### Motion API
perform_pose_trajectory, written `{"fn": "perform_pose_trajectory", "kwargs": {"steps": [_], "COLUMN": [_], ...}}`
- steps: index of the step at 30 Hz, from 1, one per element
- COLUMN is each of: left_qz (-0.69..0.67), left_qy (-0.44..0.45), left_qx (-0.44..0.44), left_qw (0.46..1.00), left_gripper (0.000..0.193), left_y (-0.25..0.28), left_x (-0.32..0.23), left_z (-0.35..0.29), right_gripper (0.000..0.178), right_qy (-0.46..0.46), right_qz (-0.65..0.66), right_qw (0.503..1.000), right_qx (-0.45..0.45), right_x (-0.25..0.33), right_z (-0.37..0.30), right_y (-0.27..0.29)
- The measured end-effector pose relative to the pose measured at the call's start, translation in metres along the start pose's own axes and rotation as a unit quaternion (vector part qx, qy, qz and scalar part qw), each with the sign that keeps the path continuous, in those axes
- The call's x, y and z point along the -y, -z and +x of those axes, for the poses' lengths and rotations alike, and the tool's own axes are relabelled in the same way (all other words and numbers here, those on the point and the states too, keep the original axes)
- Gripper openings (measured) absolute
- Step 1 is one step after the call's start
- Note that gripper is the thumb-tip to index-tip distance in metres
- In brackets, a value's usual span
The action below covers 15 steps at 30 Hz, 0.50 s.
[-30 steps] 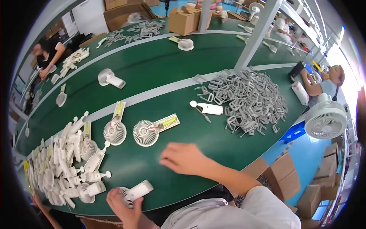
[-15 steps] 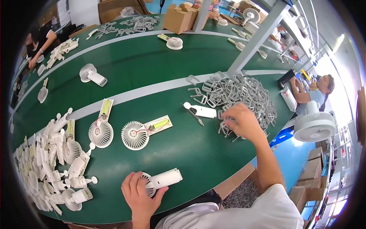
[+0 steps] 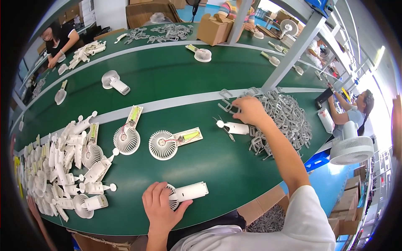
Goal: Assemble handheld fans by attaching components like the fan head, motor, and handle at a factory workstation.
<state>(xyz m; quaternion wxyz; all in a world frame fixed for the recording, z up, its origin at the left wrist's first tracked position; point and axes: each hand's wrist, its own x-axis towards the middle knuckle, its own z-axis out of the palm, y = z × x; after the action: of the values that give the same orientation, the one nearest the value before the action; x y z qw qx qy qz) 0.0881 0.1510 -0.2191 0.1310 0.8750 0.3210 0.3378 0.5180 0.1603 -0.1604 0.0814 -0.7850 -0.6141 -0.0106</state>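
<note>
My left hand [image 3: 162, 206] is closed on the round grille head of a white handheld fan [image 3: 191, 192] near the table's front edge. The fan's smooth handle points right, and my fingers cover part of the grille. My right hand [image 3: 248, 109] hovers over the far left edge of a heap of grey plastic loop-shaped clips [image 3: 289, 121]. Its fingers are bent and apart, with the tips beside a few loose clips [image 3: 225, 105]. Below that hand lies a white fan handle part [image 3: 236, 128] next to a small dark pointed tool [image 3: 230, 134].
Two opened fans [image 3: 163, 144] [image 3: 127, 140] show green batteries and red wires. White fan parts [image 3: 63, 167] are piled at left. A metal post [image 3: 289, 54] rises behind the clips. A white fan [image 3: 351, 148] stands beyond the right edge. Other people work around the tables.
My right hand has moved from the heap's near left side to its far left edge. My left hand stays on the fan. The view has shifted, and an arm now shows at lower left.
</note>
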Motion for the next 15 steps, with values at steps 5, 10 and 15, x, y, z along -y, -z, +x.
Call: {"fn": "perform_pose_trajectory", "kwargs": {"steps": [5, 10, 15], "left_qz": [-0.006, -0.002, 0.012], "left_qy": [-0.008, 0.004, 0.006], "left_qx": [-0.001, 0.012, 0.018], "left_qw": [1.0, 1.0, 1.0], "left_gripper": [0.064, 0.065, 0.064], "left_y": [0.0, 0.0, 0.001], "left_x": [0.001, 0.002, 0.0], "left_z": [0.0, -0.003, 0.001], "right_gripper": [0.057, 0.068, 0.044], "right_qy": [-0.096, -0.1, -0.19], "right_qz": [0.592, 0.877, 0.662], "right_qw": [0.798, 0.45, 0.702], "right_qx": [-0.055, 0.138, 0.181], "right_x": [0.041, 0.097, 0.133], "right_z": [-0.053, -0.136, -0.177], "right_y": [0.022, 0.008, -0.002]}}
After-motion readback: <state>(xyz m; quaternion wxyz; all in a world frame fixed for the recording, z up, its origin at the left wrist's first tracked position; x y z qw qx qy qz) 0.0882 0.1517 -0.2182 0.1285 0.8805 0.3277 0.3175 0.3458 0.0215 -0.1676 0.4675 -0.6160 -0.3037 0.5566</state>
